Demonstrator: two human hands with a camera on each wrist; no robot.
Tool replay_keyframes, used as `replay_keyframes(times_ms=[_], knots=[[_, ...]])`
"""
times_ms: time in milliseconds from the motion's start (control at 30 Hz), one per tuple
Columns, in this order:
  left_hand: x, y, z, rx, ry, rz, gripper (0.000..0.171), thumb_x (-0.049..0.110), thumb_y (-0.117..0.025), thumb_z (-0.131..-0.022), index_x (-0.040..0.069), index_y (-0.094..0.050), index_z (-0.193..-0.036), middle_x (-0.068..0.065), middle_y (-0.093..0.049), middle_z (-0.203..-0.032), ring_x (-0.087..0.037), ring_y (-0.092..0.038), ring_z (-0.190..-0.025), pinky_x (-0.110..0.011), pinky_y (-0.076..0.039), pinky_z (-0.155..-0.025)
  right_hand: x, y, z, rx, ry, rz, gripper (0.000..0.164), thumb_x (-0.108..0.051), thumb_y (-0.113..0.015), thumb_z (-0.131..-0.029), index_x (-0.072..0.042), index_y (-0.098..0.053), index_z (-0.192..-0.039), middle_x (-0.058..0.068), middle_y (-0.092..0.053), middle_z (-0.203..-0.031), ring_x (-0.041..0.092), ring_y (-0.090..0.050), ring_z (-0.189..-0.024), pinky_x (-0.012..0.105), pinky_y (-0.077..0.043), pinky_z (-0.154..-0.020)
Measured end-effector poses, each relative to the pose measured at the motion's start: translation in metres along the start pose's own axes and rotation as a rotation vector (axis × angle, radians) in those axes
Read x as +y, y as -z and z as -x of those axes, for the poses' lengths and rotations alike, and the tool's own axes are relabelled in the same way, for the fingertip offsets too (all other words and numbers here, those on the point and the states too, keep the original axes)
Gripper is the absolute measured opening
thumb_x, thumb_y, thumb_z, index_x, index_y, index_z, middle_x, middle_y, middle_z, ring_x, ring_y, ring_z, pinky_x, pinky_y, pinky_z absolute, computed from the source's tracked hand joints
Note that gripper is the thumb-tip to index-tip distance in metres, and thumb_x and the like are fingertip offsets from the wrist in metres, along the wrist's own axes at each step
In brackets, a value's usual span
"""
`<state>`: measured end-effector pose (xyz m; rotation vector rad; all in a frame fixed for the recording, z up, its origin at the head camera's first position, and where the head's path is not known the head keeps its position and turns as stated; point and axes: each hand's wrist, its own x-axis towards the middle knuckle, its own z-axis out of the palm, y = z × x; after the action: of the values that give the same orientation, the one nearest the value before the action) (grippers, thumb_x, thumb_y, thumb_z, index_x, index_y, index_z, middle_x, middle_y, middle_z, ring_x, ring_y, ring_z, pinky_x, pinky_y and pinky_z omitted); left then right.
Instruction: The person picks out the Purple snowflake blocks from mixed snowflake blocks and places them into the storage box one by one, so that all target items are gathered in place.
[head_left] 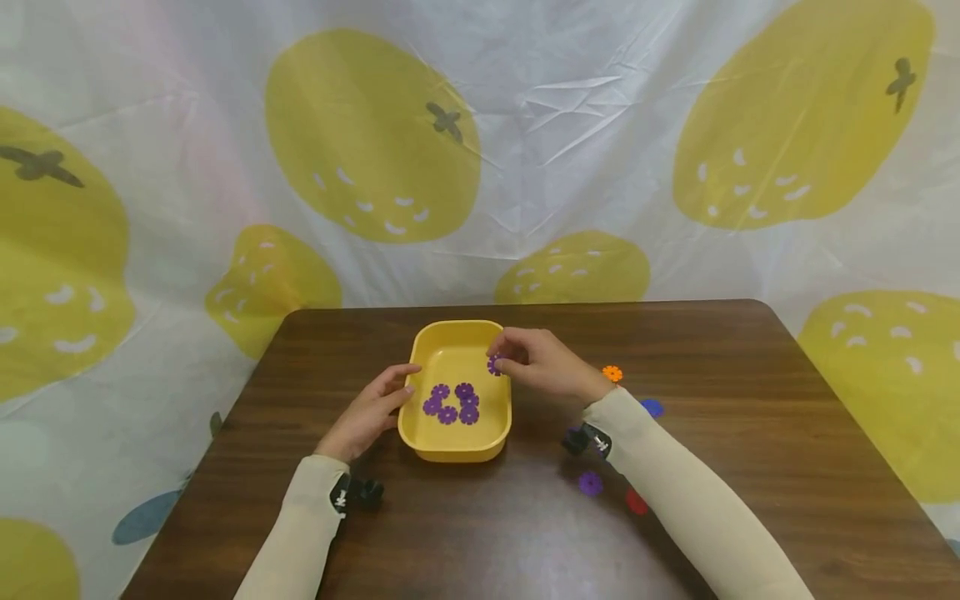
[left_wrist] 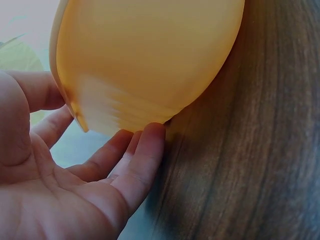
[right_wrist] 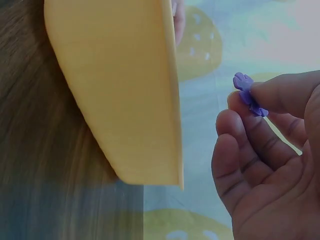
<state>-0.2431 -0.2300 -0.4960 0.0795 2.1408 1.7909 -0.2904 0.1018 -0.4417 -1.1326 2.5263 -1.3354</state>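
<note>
A yellow plastic bin (head_left: 456,442) stands on the table, with several purple notched, flower-shaped plastic discs (head_left: 447,415) lying on its floor. At its left side my left hand (head_left: 371,412) holds the wall; in the left wrist view, some fingertips (left_wrist: 152,135) touch the outside while others reach the rim. Above the bin's right rim, my right hand (head_left: 543,360) pinches one purple disc (head_left: 493,365) between thumb and fingertips. That disc (right_wrist: 249,95) appears nearly edge-on in the right wrist view, apart from the bin wall (right_wrist: 115,90).
Right of the bin, near the right forearm, lie an orange disc (head_left: 612,373), a blue disc (head_left: 652,407), a purple disc (head_left: 591,483) and a red disc (head_left: 637,501), the last partly hidden by the sleeve. A lemon-print curtain (head_left: 517,167) hangs behind the brown table (head_left: 697,350).
</note>
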Motion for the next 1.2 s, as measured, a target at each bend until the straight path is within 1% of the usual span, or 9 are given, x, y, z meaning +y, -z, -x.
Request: replay_keyframes(times_ms=[100,200,367,533,700,867,1100,1200], knots=[[0.000,0.000,-0.001,0.003,0.007,0.004,0.043,0.027,-0.049,-0.114,0.025,-0.046,-0.157,-0.016,-0.049,-0.150,-0.033,-0.057,-0.133,-0.044,-0.058,-0.104,-0.001,-0.004,-0.005,-0.006,-0.008,0.001,0.015,-0.016,-0.070,-0.103,-0.009,-0.071,-0.116,-0.002,-0.077,-0.101,0.012,-0.071,-0.089,0.030,-0.061,-0.079],[-0.001,-0.001,-0.002,0.002,0.000,0.004,0.043,0.026,-0.049,-0.114,0.025,-0.046,-0.157,-0.017,-0.049,-0.149,-0.033,-0.058,-0.132,-0.044,-0.058,-0.103,-0.001,-0.008,-0.011,0.000,-0.014,0.020,0.012,-0.016,-0.070,-0.102,-0.014,-0.072,-0.114,-0.003,-0.076,-0.099,0.012,-0.070,-0.088,0.030,-0.060,-0.077],[-0.001,0.000,-0.004,-0.003,-0.006,0.004,0.044,0.026,-0.049,-0.113,0.024,-0.046,-0.157,-0.018,-0.048,-0.149,-0.033,-0.058,-0.132,-0.044,-0.059,-0.102,0.002,-0.016,-0.019,-0.001,-0.014,0.029,0.010,-0.014,-0.071,-0.101,-0.016,-0.073,-0.111,-0.004,-0.075,-0.094,0.013,-0.069,-0.085,0.030,-0.058,-0.073],[-0.002,0.001,-0.004,-0.001,0.006,0.007,0.044,0.026,-0.049,-0.113,0.023,-0.046,-0.157,-0.019,-0.047,-0.151,-0.035,-0.056,-0.135,-0.045,-0.058,-0.105,0.001,-0.025,-0.028,-0.017,-0.002,0.021,0.009,-0.015,-0.072,-0.100,-0.015,-0.073,-0.109,-0.004,-0.076,-0.093,0.012,-0.069,-0.085,0.030,-0.059,-0.077],[-0.003,0.002,-0.004,-0.003,0.005,0.008,0.045,0.026,-0.048,-0.114,0.020,-0.043,-0.159,-0.020,-0.046,-0.153,-0.037,-0.055,-0.138,-0.046,-0.057,-0.106,-0.002,-0.035,-0.035,-0.068,0.012,0.042,0.008,-0.015,-0.073,-0.099,-0.014,-0.072,-0.107,-0.003,-0.075,-0.093,0.009,-0.068,-0.085,0.028,-0.059,-0.080],[-0.006,0.002,-0.002,-0.016,0.007,0.010,0.045,0.026,-0.048,-0.114,0.020,-0.043,-0.158,-0.021,-0.046,-0.152,-0.037,-0.055,-0.137,-0.045,-0.058,-0.104,-0.002,-0.045,-0.035,-0.132,0.005,0.056,0.007,-0.011,-0.072,-0.100,-0.012,-0.071,-0.106,-0.001,-0.075,-0.095,0.008,-0.067,-0.086,0.026,-0.059,-0.082],[-0.003,0.002,-0.004,-0.014,-0.010,0.020,0.045,0.023,-0.047,-0.114,0.018,-0.042,-0.159,-0.022,-0.046,-0.152,-0.039,-0.055,-0.137,-0.047,-0.058,-0.104,0.000,-0.050,-0.038,-0.168,0.012,0.127,0.006,-0.015,-0.072,-0.100,-0.015,-0.070,-0.106,-0.004,-0.075,-0.097,0.007,-0.067,-0.086,0.023,-0.059,-0.081],[-0.003,0.002,-0.004,-0.011,-0.004,0.010,0.046,0.024,-0.047,-0.114,0.019,-0.042,-0.159,-0.022,-0.045,-0.153,-0.038,-0.054,-0.138,-0.048,-0.057,-0.105,0.000,-0.050,-0.039,-0.172,0.026,0.152,0.010,-0.015,-0.073,-0.099,-0.012,-0.070,-0.108,-0.003,-0.075,-0.096,0.008,-0.067,-0.084,0.024,-0.059,-0.080]])
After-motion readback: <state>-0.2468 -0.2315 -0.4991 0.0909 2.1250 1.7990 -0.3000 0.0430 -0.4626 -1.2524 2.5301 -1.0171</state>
